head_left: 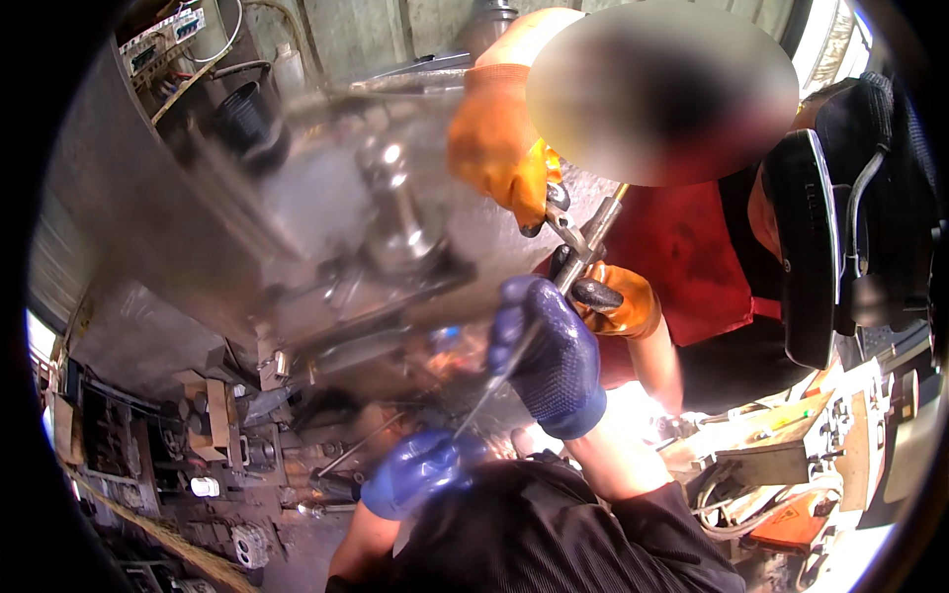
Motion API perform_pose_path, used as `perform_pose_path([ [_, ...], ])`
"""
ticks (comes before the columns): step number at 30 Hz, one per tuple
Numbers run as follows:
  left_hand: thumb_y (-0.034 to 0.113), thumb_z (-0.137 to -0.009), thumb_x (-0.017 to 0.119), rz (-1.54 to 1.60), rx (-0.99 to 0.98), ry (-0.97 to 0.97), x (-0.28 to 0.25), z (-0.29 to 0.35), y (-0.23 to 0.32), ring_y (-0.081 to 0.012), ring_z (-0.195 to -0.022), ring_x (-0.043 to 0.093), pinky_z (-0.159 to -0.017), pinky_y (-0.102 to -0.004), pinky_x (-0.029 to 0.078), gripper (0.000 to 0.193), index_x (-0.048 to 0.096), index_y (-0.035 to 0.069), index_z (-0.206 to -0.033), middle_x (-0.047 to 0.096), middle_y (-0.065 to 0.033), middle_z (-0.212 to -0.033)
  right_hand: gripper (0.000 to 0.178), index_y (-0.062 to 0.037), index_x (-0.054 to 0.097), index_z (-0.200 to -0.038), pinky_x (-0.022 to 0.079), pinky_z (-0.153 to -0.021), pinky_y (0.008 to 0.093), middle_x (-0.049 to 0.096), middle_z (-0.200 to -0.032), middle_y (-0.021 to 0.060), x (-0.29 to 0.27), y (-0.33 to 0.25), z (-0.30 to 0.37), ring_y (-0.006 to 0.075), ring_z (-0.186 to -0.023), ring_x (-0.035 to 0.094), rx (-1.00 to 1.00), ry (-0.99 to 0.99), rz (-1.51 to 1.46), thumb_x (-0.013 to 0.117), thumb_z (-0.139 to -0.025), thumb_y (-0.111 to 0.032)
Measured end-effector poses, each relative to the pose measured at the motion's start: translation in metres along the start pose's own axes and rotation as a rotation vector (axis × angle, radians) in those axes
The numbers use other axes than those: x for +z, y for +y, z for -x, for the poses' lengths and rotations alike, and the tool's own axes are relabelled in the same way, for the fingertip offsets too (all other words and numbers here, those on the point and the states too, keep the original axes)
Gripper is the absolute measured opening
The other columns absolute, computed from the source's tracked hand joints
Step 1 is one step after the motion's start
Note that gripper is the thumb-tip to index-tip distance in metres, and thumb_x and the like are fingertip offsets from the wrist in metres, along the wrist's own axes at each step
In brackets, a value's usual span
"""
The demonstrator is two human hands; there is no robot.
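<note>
My right hand, in a blue glove, is closed near the lower end of a grey metal tube. A thin metal rod slants down from this fist to my left hand. The left hand, also blue-gloved, is slightly smeared and curls round the rod's lower end. Across from me, a co-worker's orange-gloved hand grips a wrench-like metal tool against the tube. That person's other orange glove supports the tube just beyond my right hand. My fist hides where rod and tube meet.
A shiny turned metal piece stands on the blurred metal surface at left. Metal parts and boxes clutter the lower left. A metal case with cables lies at right, near the co-worker's red apron.
</note>
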State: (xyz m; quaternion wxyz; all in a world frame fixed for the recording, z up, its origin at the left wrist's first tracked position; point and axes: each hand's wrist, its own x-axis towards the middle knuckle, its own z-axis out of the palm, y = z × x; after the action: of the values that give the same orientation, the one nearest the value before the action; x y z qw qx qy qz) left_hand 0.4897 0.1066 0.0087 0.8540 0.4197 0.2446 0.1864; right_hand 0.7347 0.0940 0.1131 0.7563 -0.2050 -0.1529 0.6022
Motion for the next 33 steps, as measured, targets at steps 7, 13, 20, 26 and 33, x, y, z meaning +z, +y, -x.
perform_pose_path([
  [7,0.011,-0.100,0.058,0.036,0.053,0.093,-0.002,0.003,-0.011,-0.0176,-0.080,0.069,-0.074,-0.0296,0.057,0.027,0.062,-0.007,-0.120,0.070,-0.0129,-0.106,0.032,-0.0020,0.061,-0.115,0.051,-0.060,0.0326,0.062,-0.080,0.0099,0.003,-0.002,0.002,0.0215,-0.066,0.059,0.006,-0.012,-0.018,0.052,-0.104,-0.031],
  [13,0.011,-0.100,0.058,-0.011,0.001,0.087,0.017,0.004,0.015,-0.0172,-0.081,0.069,-0.075,-0.0288,0.057,0.027,0.062,-0.007,-0.120,0.070,-0.0122,-0.105,0.034,-0.0016,0.060,-0.115,0.049,-0.059,0.0331,0.059,-0.076,0.0089,0.004,-0.001,0.001,0.0231,-0.064,0.057,-0.005,-0.025,-0.021,0.050,-0.104,-0.032],
  [20,0.011,-0.100,0.057,-0.030,-0.006,0.071,0.025,0.004,0.026,-0.0183,-0.084,0.069,-0.076,-0.0303,0.057,0.026,0.061,-0.006,-0.120,0.068,-0.0155,-0.113,0.035,-0.0013,0.060,-0.115,0.047,-0.058,0.0331,0.056,-0.074,0.0080,0.006,-0.001,-0.001,0.0226,-0.063,0.055,0.003,-0.012,-0.003,0.049,-0.104,-0.033],
  [26,0.010,-0.101,0.057,-0.031,0.044,0.067,0.022,0.005,0.023,-0.0187,-0.085,0.069,-0.077,-0.0317,0.058,0.025,0.062,-0.005,-0.120,0.067,-0.0170,-0.115,0.035,-0.0019,0.059,-0.114,0.048,-0.059,0.0336,0.055,-0.073,0.0078,0.012,-0.003,0.000,0.0219,-0.064,0.055,0.008,-0.042,0.036,0.050,-0.104,-0.034],
  [33,0.016,-0.101,0.059,0.005,0.070,0.093,0.011,0.010,0.009,-0.0176,-0.084,0.068,-0.076,-0.0293,0.056,0.028,0.063,-0.006,-0.118,0.068,-0.0140,-0.113,0.035,-0.0024,0.059,-0.113,0.048,-0.060,0.0344,0.055,-0.073,0.0077,0.020,-0.001,0.005,0.0219,-0.064,0.055,0.021,-0.042,0.012,0.050,-0.104,-0.035],
])
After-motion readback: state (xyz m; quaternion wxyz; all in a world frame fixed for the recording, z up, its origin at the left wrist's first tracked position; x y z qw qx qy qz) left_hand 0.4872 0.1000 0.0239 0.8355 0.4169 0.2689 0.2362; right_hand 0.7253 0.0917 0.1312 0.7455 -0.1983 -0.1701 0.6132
